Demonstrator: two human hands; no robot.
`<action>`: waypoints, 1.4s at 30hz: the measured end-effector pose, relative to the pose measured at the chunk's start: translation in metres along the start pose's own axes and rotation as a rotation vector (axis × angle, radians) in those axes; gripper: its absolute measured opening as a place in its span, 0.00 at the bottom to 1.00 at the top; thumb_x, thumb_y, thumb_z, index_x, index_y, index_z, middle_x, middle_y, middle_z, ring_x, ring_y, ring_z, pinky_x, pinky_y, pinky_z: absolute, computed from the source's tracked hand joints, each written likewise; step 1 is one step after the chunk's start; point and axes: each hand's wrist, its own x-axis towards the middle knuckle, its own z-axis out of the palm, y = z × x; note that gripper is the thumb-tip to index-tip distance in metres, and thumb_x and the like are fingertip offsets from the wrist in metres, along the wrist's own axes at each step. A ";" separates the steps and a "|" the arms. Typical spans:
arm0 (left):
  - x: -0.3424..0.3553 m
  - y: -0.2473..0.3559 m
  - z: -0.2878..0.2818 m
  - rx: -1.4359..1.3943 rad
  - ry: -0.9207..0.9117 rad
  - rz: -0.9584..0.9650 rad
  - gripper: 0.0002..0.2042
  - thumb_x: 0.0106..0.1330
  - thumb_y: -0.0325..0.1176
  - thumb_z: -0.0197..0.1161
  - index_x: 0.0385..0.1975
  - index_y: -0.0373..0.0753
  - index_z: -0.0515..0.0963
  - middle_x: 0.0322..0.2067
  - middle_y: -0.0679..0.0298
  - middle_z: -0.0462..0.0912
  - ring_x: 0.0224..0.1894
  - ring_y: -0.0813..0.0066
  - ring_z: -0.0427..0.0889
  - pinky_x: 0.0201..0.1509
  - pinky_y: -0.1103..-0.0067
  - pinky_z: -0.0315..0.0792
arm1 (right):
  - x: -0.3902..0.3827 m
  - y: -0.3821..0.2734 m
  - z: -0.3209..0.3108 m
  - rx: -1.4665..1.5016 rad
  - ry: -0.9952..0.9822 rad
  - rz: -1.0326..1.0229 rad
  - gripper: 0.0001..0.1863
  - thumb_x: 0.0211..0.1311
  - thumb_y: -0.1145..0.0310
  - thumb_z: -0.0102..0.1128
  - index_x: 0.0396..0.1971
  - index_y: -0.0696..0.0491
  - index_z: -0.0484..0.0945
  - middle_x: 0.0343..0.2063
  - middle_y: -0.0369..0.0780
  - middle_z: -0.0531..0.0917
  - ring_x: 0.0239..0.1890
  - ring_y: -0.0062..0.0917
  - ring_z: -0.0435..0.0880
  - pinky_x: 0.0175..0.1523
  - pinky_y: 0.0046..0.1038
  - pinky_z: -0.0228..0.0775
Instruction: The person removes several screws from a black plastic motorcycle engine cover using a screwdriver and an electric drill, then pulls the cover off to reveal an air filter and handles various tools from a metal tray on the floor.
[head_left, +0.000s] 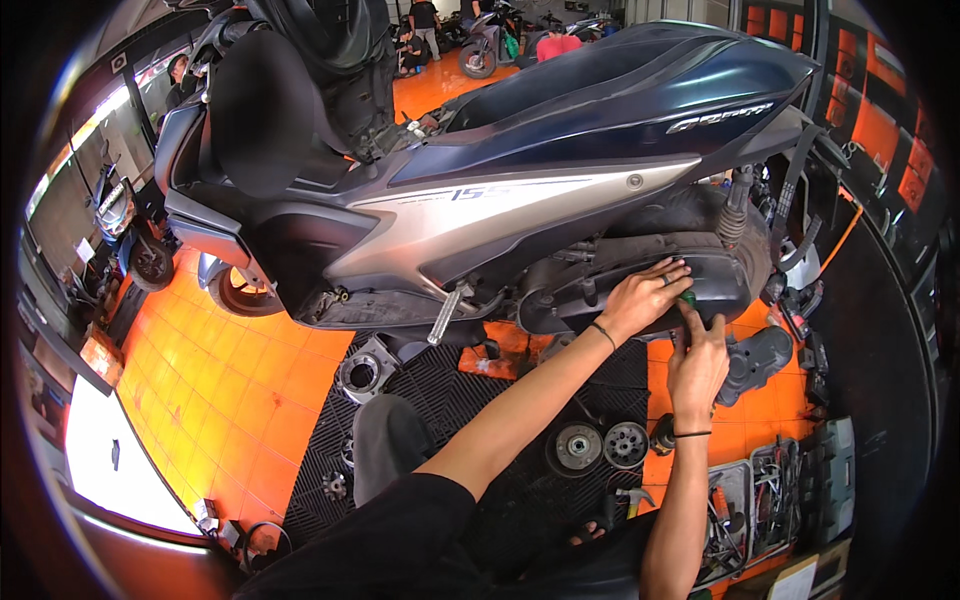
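Note:
A dark scooter with silver side trim [500, 215] stands across the view. Low at its rear, before the wheel, is the black belt-case cover [585, 298]. My left hand [645, 298] lies on this cover, fingers stretched out over its upper part beside a small green handle [687, 297]. From below, my right hand [698, 368] reaches to the same spot, its fingers closed at the green handle. It looks like part of a hand tool; its working end is hidden by my hands and the cover.
A black ribbed mat [320, 455] on the orange floor carries round metal parts [575, 448] and a metal housing [368, 372]. To the right lie a grey cover [757, 365] and an open toolbox [730, 510]. People [425, 20] and other scooters [488, 45] are farther back.

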 end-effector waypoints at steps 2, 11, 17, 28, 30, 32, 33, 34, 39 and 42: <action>-0.003 -0.002 -0.001 0.067 0.010 0.036 0.18 0.55 0.25 0.65 0.47 0.42 0.82 0.55 0.62 0.82 0.60 0.66 0.79 0.62 0.72 0.77 | 0.001 0.010 0.008 0.012 0.069 -0.133 0.22 0.59 0.79 0.60 0.55 0.61 0.76 0.46 0.55 0.78 0.43 0.52 0.82 0.45 0.42 0.76; 0.001 0.004 0.004 -0.004 0.044 0.026 0.15 0.59 0.30 0.65 0.47 0.41 0.83 0.53 0.61 0.83 0.60 0.65 0.78 0.62 0.72 0.77 | 0.002 0.025 0.001 0.856 -0.252 0.555 0.17 0.71 0.66 0.56 0.54 0.59 0.75 0.28 0.42 0.80 0.21 0.23 0.78 0.24 0.28 0.71; -0.003 0.000 0.004 0.052 0.062 0.029 0.15 0.62 0.33 0.67 0.48 0.41 0.84 0.52 0.63 0.84 0.58 0.68 0.81 0.63 0.74 0.77 | -0.004 0.024 0.005 0.430 0.060 0.170 0.27 0.67 0.73 0.58 0.65 0.60 0.66 0.37 0.48 0.81 0.26 0.32 0.82 0.34 0.30 0.76; 0.005 0.012 0.000 0.036 0.031 0.020 0.14 0.59 0.31 0.69 0.45 0.41 0.84 0.50 0.63 0.85 0.56 0.65 0.82 0.59 0.71 0.78 | -0.005 0.036 0.002 0.264 0.181 0.010 0.26 0.53 0.85 0.61 0.55 0.57 0.79 0.44 0.55 0.78 0.46 0.51 0.80 0.53 0.42 0.72; 0.001 0.006 -0.004 0.029 0.058 0.010 0.14 0.59 0.30 0.70 0.45 0.40 0.84 0.50 0.62 0.84 0.56 0.64 0.82 0.59 0.71 0.78 | -0.005 0.032 -0.006 0.235 0.064 -0.022 0.29 0.53 0.85 0.62 0.59 0.56 0.75 0.43 0.53 0.76 0.46 0.49 0.79 0.52 0.40 0.71; 0.005 0.008 0.001 0.000 0.054 0.033 0.15 0.58 0.29 0.71 0.45 0.40 0.84 0.51 0.61 0.84 0.56 0.63 0.82 0.59 0.70 0.78 | -0.005 0.036 0.005 0.366 0.259 -0.026 0.27 0.62 0.76 0.63 0.62 0.58 0.70 0.42 0.51 0.77 0.36 0.38 0.80 0.44 0.38 0.74; 0.006 0.008 -0.001 -0.001 0.044 0.049 0.16 0.57 0.28 0.71 0.46 0.39 0.83 0.51 0.61 0.84 0.56 0.63 0.82 0.60 0.71 0.78 | -0.001 0.031 -0.003 0.873 0.123 0.375 0.26 0.65 0.71 0.62 0.61 0.59 0.68 0.41 0.50 0.78 0.32 0.32 0.80 0.41 0.36 0.74; 0.006 0.009 -0.001 -0.002 0.037 0.045 0.16 0.57 0.27 0.71 0.46 0.39 0.83 0.51 0.61 0.84 0.56 0.63 0.82 0.60 0.71 0.78 | 0.001 0.027 -0.011 1.369 -0.034 0.784 0.25 0.68 0.66 0.61 0.61 0.60 0.67 0.40 0.49 0.79 0.29 0.27 0.79 0.37 0.33 0.74; 0.007 0.008 0.000 0.047 0.000 0.115 0.15 0.60 0.31 0.69 0.48 0.41 0.82 0.53 0.60 0.83 0.57 0.61 0.81 0.62 0.69 0.76 | -0.005 0.037 0.010 0.525 0.124 0.222 0.16 0.65 0.72 0.60 0.51 0.61 0.75 0.33 0.52 0.81 0.29 0.37 0.79 0.41 0.39 0.74; 0.008 0.009 -0.004 0.023 -0.042 0.121 0.17 0.58 0.26 0.69 0.49 0.41 0.82 0.54 0.61 0.82 0.58 0.62 0.80 0.63 0.69 0.75 | -0.010 0.035 0.007 0.007 0.007 -0.039 0.23 0.55 0.83 0.59 0.54 0.56 0.77 0.49 0.59 0.72 0.50 0.53 0.75 0.55 0.47 0.69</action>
